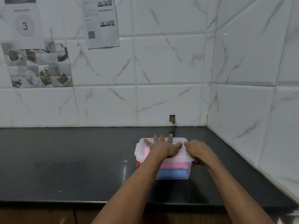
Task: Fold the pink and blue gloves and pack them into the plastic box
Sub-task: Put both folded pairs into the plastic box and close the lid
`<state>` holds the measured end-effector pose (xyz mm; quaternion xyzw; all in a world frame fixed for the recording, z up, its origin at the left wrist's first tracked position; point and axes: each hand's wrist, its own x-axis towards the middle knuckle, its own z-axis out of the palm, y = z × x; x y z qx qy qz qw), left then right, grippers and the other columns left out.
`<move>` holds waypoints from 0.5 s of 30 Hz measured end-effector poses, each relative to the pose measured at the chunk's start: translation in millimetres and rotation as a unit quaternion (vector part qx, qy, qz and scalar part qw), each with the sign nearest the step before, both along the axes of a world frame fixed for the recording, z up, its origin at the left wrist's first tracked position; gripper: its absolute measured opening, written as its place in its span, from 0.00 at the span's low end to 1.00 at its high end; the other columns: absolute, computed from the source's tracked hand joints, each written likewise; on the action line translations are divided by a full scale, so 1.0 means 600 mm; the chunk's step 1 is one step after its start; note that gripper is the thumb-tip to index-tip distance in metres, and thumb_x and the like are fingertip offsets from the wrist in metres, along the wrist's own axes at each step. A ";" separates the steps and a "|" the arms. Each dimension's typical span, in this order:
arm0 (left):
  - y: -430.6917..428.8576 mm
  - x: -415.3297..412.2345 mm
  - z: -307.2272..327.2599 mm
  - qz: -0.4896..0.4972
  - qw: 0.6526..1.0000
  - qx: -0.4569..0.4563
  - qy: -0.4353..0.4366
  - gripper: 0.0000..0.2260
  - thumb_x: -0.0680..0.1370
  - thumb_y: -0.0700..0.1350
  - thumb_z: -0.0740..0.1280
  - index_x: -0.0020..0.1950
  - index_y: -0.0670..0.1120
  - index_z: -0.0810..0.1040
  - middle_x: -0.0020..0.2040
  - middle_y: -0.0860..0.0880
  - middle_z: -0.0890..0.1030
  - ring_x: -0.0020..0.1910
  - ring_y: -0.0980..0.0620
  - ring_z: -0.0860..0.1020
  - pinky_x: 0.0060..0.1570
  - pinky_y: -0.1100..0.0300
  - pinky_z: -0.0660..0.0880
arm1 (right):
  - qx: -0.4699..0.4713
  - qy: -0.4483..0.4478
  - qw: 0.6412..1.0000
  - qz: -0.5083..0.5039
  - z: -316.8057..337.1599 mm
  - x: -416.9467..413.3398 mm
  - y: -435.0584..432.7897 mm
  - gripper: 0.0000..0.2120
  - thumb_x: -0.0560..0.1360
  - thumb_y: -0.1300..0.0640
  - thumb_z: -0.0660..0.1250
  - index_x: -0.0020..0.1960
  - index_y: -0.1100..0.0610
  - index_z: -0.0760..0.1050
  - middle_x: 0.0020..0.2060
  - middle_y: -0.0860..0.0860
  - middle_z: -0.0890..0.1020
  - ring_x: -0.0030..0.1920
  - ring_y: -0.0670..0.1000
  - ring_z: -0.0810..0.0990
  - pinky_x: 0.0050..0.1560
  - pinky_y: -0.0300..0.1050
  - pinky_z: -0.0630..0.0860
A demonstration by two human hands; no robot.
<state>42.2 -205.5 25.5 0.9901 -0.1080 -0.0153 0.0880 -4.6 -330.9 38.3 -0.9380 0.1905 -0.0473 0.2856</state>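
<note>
1. Both gloves are already packed. The pink glove lies folded on the blue glove inside the box, and the lid is on top.
2. Our left hand lies flat on the lid with its fingers straight and spread, pressing down. Our right hand has its fingers curled over the lid's right edge and grips it, with the thumb on top.
3. We judge the lid to be still closing. Its right side could stay unlatched if we press unevenly, and it would then spring up once we let go.
4. The pink glove sits high in the box. A fold caught under the rim would stop the lid from seating.
5. A hard push on the right could make the box skid left on the glossy counter.
6. A small red piece shows at the box's left side. We cannot tell what it is.
7. The counter is bare left of the box, which gives us room to slide it that way.
8. The back wall is near behind the box. The side wall closes in on the right and limits our right elbow.
9. The counter's front edge is near in front of the box, so we should not pull it toward us.
</note>
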 end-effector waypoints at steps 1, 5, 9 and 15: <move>0.000 0.001 0.000 0.001 1.000 0.000 0.000 0.34 0.75 0.71 0.43 0.79 0.60 0.44 0.81 0.47 0.47 0.79 0.41 0.41 0.66 0.27 0.33 | -0.002 0.010 1.000 0.003 0.002 -0.001 0.001 0.19 0.81 0.47 0.52 0.51 0.62 0.73 0.36 0.57 0.81 0.25 0.52 0.81 0.23 0.37 0.71; -0.001 0.003 -0.002 0.005 1.000 -0.002 0.003 0.34 0.75 0.72 0.43 0.79 0.61 0.44 0.81 0.47 0.47 0.79 0.41 0.41 0.65 0.27 0.33 | -0.022 0.024 0.999 0.012 0.011 -0.005 0.007 0.18 0.82 0.51 0.52 0.56 0.63 0.73 0.40 0.58 0.81 0.27 0.53 0.82 0.25 0.39 0.75; -0.001 0.008 -0.003 0.000 1.000 -0.010 0.006 0.34 0.75 0.72 0.42 0.79 0.60 0.43 0.81 0.47 0.47 0.79 0.41 0.41 0.65 0.27 0.33 | -0.121 0.025 0.992 0.009 0.017 -0.007 0.021 0.15 0.79 0.59 0.56 0.63 0.61 0.72 0.54 0.58 0.79 0.48 0.58 0.82 0.51 0.50 0.80; 0.001 -0.009 0.008 0.015 0.995 -0.095 -0.022 0.26 0.81 0.57 0.50 0.78 0.49 0.57 0.78 0.41 0.57 0.78 0.38 0.50 0.71 0.33 0.44 | -0.186 -0.026 0.982 0.005 0.008 -0.013 0.026 0.17 0.80 0.54 0.57 0.66 0.60 0.69 0.60 0.58 0.77 0.53 0.56 0.79 0.51 0.49 0.76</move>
